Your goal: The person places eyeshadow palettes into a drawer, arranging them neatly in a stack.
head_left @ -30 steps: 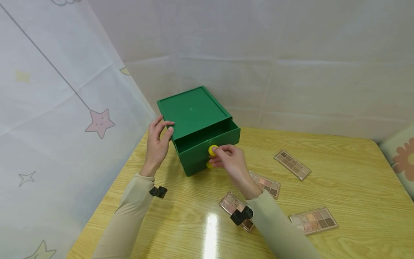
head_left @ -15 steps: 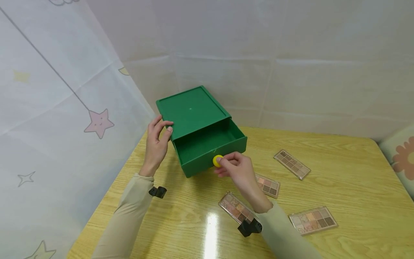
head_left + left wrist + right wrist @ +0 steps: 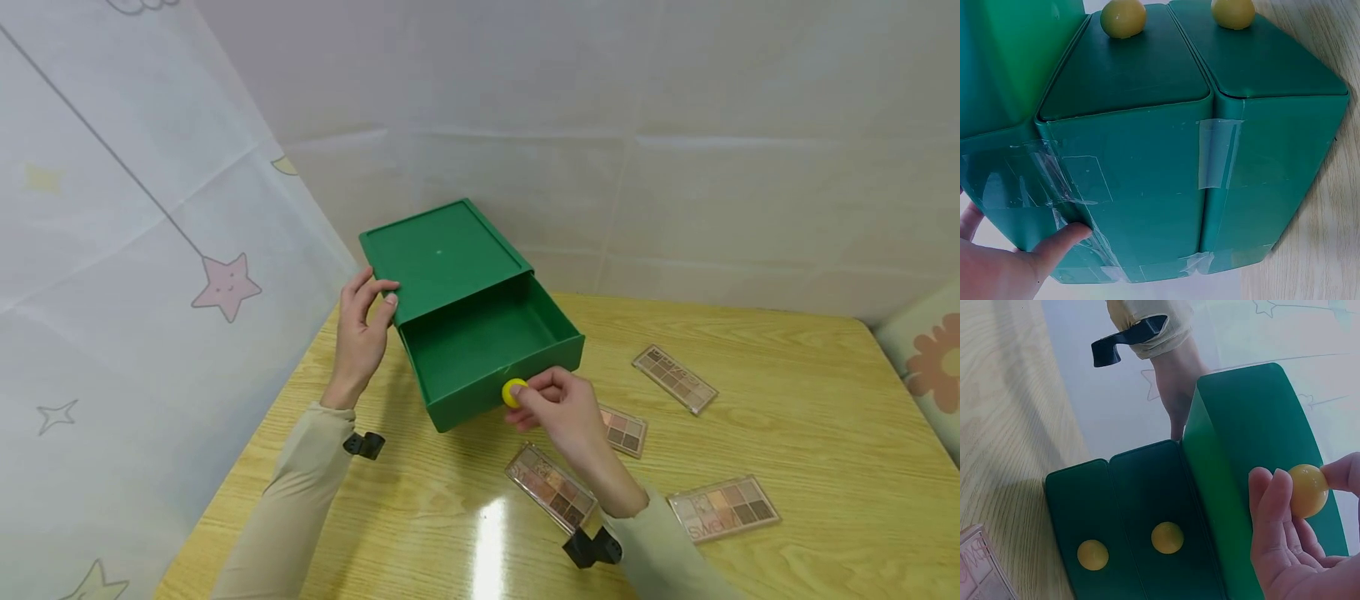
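Observation:
A green drawer cabinet [image 3: 442, 250] stands on the table, its top drawer [image 3: 467, 407] pulled well out, with nothing visible inside. My right hand [image 3: 561, 408] pinches that drawer's round yellow knob [image 3: 1311, 490] between thumb and fingers. Against the cabinet's left edge rests my left hand [image 3: 362, 337], fingertips by the top panel and thumb [image 3: 1063, 240] on the taped side wall. Below, the middle drawer [image 3: 1122, 75] and bottom drawer [image 3: 1272, 59] are closed, each with a yellow knob.
Several eyeshadow palettes lie on the wooden table [image 3: 825, 417]: one at the back right [image 3: 675, 379], one partly behind my right hand [image 3: 624, 432], another near the front [image 3: 551, 487] and another at the right [image 3: 724, 508]. Cloth-covered walls [image 3: 525, 100] stand behind and left.
My right hand has drawn the top drawer outward by its knob, toward the front right, so the gap has widened and its inside shows. My left hand has stayed at the cabinet's left edge.

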Demonstrator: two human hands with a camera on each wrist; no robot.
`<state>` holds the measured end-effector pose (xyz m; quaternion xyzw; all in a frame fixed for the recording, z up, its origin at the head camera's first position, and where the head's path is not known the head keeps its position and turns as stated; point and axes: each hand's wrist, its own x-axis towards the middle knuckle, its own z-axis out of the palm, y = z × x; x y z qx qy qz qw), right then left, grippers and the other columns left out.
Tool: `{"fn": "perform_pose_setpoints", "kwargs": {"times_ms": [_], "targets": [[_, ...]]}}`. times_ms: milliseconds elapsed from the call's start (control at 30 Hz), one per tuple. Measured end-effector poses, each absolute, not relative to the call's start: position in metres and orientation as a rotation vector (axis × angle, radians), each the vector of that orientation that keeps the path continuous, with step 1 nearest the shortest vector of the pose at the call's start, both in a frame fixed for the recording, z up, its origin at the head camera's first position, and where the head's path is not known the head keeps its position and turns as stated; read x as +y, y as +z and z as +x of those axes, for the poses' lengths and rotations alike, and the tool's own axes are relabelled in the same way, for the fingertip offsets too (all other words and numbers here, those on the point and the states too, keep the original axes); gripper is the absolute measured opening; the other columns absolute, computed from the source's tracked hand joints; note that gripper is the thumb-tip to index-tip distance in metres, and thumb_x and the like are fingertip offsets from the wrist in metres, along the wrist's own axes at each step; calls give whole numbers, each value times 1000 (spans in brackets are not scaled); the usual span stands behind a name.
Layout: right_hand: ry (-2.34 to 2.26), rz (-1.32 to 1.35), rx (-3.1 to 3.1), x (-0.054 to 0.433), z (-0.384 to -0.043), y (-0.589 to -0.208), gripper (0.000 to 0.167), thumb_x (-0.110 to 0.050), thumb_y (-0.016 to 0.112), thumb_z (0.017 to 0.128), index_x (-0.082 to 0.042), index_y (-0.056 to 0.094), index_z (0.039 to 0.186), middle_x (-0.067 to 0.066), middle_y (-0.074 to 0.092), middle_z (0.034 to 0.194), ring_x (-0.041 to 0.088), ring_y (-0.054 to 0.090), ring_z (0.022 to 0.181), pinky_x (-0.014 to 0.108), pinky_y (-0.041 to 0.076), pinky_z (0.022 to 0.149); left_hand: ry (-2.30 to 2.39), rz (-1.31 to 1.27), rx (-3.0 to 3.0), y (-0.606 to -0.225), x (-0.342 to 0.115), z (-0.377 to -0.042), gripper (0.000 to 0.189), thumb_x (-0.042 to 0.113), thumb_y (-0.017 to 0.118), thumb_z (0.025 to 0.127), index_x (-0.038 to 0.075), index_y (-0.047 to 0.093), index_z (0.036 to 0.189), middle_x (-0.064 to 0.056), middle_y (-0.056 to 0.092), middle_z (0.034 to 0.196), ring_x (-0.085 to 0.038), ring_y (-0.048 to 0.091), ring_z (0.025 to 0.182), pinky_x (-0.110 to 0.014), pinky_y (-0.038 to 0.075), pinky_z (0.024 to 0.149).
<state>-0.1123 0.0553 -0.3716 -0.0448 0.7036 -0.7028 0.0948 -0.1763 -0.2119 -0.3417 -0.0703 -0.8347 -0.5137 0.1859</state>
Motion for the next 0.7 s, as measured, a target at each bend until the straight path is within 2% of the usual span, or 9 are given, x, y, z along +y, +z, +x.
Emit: {"fn": "perform_pose_setpoints", "kwargs": {"times_ms": [167, 300, 400, 500, 700], "targets": [[-2099, -169, 2087, 58, -109, -373, 19, -11, 64, 91, 5, 56, 98, 26, 71, 87, 19, 72, 65, 37, 60, 67, -1443, -201, -2350, -343, -212, -177, 32, 17, 45, 102, -1, 57, 125, -15, 19, 157, -33, 26, 145, -55, 42, 104], [-2106, -189, 2089, 59, -109, -376, 19, -11, 64, 91, 6, 57, 98, 25, 71, 86, 18, 72, 65, 37, 60, 67, -1440, -228, -2336, -343, -212, -177, 31, 15, 45, 102, -2, 57, 125, -20, 19, 157, -36, 25, 145, -56, 31, 113], [-2108, -194, 2086, 59, -108, -378, 19, -10, 63, 91, 6, 56, 98, 26, 71, 86, 17, 72, 65, 42, 60, 68, -1449, -245, -2321, -343, -212, -177, 31, 13, 44, 102, -4, 57, 125, -21, 19, 156, -36, 23, 145, -54, 25, 117], [-2120, -194, 2075, 59, -108, -380, 18, -9, 63, 91, 7, 56, 98, 30, 70, 88, 17, 72, 65, 43, 60, 68, -1472, -252, -2312, -343, -212, -176, 32, 13, 44, 102, -4, 56, 126, -19, 18, 157, -35, 22, 146, -51, 24, 118], [-2117, -194, 2082, 60, -108, -382, 18, -9, 63, 91, 7, 57, 98, 22, 72, 84, 17, 72, 65, 36, 60, 64, -1486, -254, -2302, -344, -212, -176, 32, 11, 44, 102, -7, 54, 127, -22, 17, 157, -36, 20, 147, -52, 23, 118]]}}
